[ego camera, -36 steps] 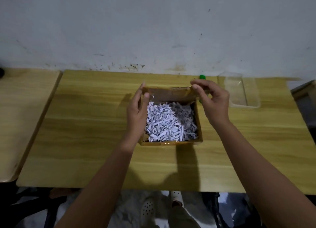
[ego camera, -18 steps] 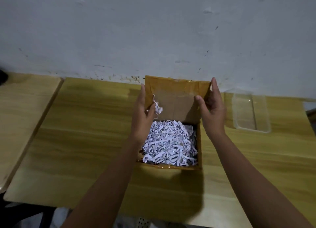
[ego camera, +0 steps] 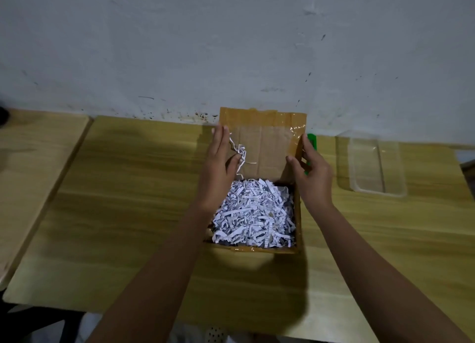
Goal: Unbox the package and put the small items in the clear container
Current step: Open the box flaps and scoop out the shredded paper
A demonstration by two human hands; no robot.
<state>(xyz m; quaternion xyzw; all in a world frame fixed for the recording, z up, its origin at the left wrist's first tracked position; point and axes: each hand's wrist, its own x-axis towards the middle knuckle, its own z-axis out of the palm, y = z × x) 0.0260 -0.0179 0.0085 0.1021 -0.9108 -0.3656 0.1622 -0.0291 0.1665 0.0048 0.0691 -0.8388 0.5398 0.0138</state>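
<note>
A brown cardboard box (ego camera: 298,214) stands open on the wooden table (ego camera: 128,188), filled with white shredded paper (ego camera: 254,214). Its taped lid (ego camera: 264,142) stands upright at the far side. My left hand (ego camera: 221,168) holds the lid's left edge, fingers behind it and thumb on its inner face, where a few paper shreds cling. My right hand (ego camera: 311,175) holds the lid's right edge the same way. The clear container (ego camera: 372,162) lies empty to the right of the box. No small items show; the paper hides the box's contents.
A green object (ego camera: 312,139) peeks out behind my right hand, between box and container. A second wooden table (ego camera: 30,162) adjoins on the left. The white wall (ego camera: 231,47) rises right behind the table's far edge.
The lid has swung from nearly flat over the box to fully upright, with both hands sliding up its side edges. A few paper shreds came up stuck to the lid.
</note>
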